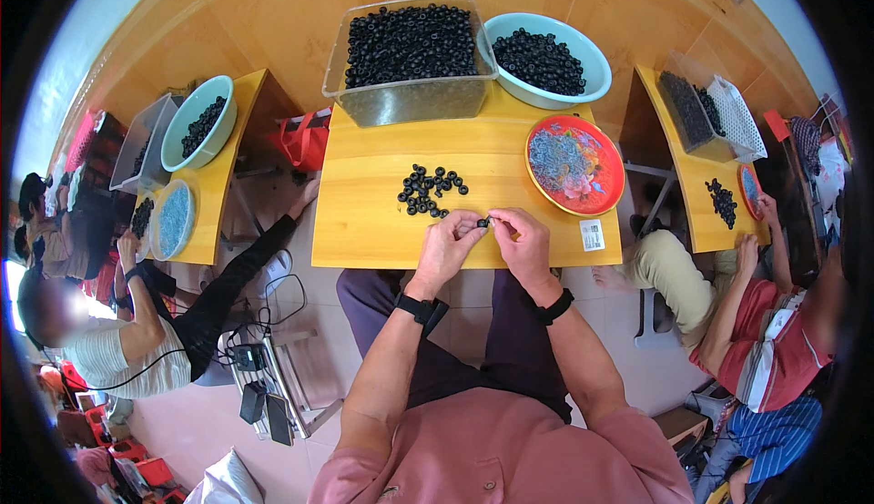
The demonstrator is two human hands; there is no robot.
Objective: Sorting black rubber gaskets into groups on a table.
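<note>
Near the front edge of the yellow table (364,240), my left hand (448,244) is closed, with thumb and fingertips pinching a small black ring-shaped part (482,224). My right hand (523,244) is pinched shut right beside that part; whatever its fingertips hold is too small to make out. Just beyond my left hand lies a loose cluster of black ring-shaped parts (421,189). To the right, a red flower-patterned plate (596,202) carries a heap of tiny grey-blue pieces (564,160).
At the back stand a clear plastic bin (401,103) and a light-blue basin (546,99), both full of black parts. A white label (594,235) lies at the front right. People sit working at side tables (228,158) to the left and right.
</note>
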